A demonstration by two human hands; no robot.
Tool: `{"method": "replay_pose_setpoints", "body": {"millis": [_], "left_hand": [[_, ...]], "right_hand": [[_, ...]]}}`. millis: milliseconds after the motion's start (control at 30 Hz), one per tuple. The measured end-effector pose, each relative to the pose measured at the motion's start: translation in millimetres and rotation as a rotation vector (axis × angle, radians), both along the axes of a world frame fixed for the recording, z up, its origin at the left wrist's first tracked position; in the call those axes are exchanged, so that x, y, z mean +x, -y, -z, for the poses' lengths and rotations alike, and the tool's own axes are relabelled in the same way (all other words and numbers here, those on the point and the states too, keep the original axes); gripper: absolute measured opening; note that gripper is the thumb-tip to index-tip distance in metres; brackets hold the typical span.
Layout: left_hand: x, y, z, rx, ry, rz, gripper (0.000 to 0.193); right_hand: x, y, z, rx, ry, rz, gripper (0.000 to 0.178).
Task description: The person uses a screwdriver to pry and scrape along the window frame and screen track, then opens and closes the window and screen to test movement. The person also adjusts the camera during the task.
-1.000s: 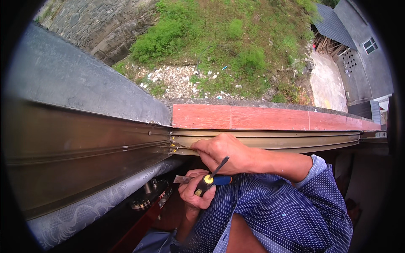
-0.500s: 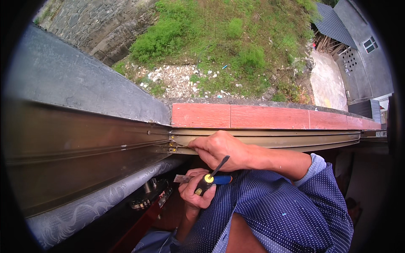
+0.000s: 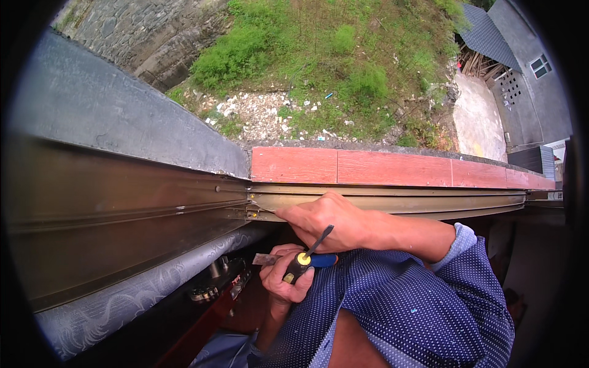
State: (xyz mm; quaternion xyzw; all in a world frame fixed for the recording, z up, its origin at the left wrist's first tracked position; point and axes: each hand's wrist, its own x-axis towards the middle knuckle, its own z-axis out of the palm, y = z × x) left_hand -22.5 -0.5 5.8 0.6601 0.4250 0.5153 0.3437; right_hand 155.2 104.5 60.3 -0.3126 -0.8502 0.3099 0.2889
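At track (image 3: 405,202) corner: right hand (image 3: 325,218) seemingly probing, thin strip (image 3: 265,209) pinched; left hand (image 3: 283,284) gripping screwdriver (image 3: 300,266), scraper (image 3: 264,259); next: steady aim.

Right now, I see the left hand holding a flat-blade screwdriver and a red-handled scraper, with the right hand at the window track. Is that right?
Not quite: the head view shows the scraper has a blue handle, not red. The left hand holds it with the flat-blade screwdriver, and the right hand is at the window track.
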Motion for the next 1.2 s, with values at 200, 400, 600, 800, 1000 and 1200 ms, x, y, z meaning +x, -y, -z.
{"method": "replay_pose_setpoints", "body": {"millis": [200, 400, 600, 800, 1000, 1200], "left_hand": [[-0.6, 0.3, 0.5, -0.012, -0.001, -0.001, 0.033], [-0.9, 0.5, 1.6, -0.014, -0.012, -0.001, 0.033], [-0.2, 3.1, 1.8, -0.015, 0.007, -0.008, 0.033], [0.3, 4.4, 1.7, 0.003, 0.008, -0.008, 0.033], [1.2, 6.3, 3.5, 0.008, 0.011, -0.013, 0.033], [1.0, 6.6, 3.6, 0.006, 0.007, -0.009, 0.033]], "right_hand": [[1.5, 2.2, -1.5, 0.041, 0.038, 0.005, 0.034], [-6.1, 1.9, 1.2, 0.051, 0.103, -0.026, 0.041], [-3.6, 0.3, 0.5, 0.108, 0.104, -0.050, 0.043], [3.1, -3.1, -2.9, 0.227, 0.147, -0.088, 0.044], [13.7, -6.0, -1.7, 0.308, 0.125, -0.097, 0.041], [7.7, -5.0, -2.2, 0.342, 0.202, -0.072, 0.035]]}}
